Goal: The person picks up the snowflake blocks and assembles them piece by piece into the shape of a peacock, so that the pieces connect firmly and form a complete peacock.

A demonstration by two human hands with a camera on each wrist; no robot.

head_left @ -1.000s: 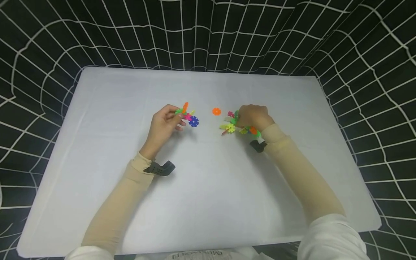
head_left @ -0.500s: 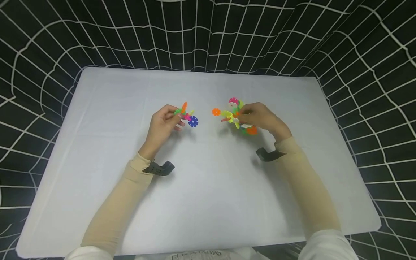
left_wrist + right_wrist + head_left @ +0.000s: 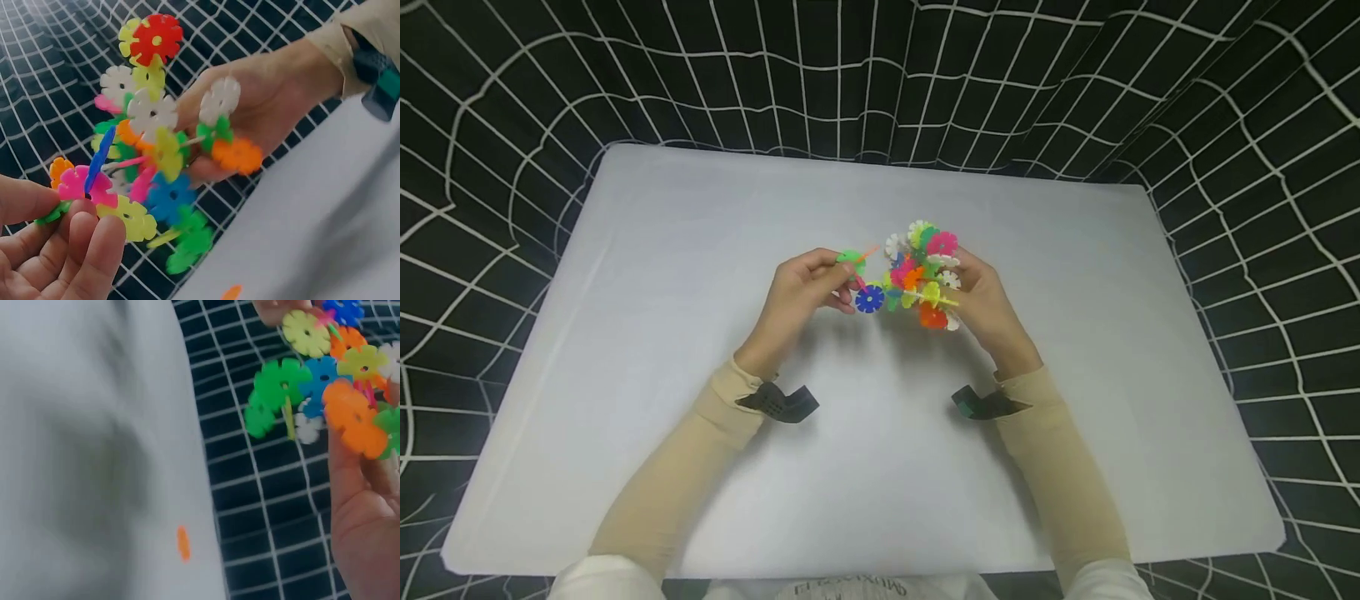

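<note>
Both hands are raised over the middle of the white table (image 3: 647, 350). My left hand (image 3: 842, 282) pinches a small cluster of snowflake discs (image 3: 868, 297) with blue, green and pink pieces; in the left wrist view its fingers (image 3: 81, 244) grip the pink disc (image 3: 80, 186). My right hand (image 3: 961, 285) grips a larger many-coloured disc cluster (image 3: 921, 271), also seen as the big cluster (image 3: 156, 128) and the big cluster (image 3: 337, 394). The two clusters touch each other between the hands. A single orange disc (image 3: 182, 542) lies loose on the table under them.
Black cloth with a white grid (image 3: 880, 75) hangs around the table on all sides. A small black camera sits on each wrist, the left one (image 3: 778, 402) and the right one (image 3: 983, 405). The table's near edge (image 3: 865, 571) lies close to my body.
My right hand lifted the big cluster off the table and carried it left to the small cluster. My left hand rose a little and moved right to meet it.
</note>
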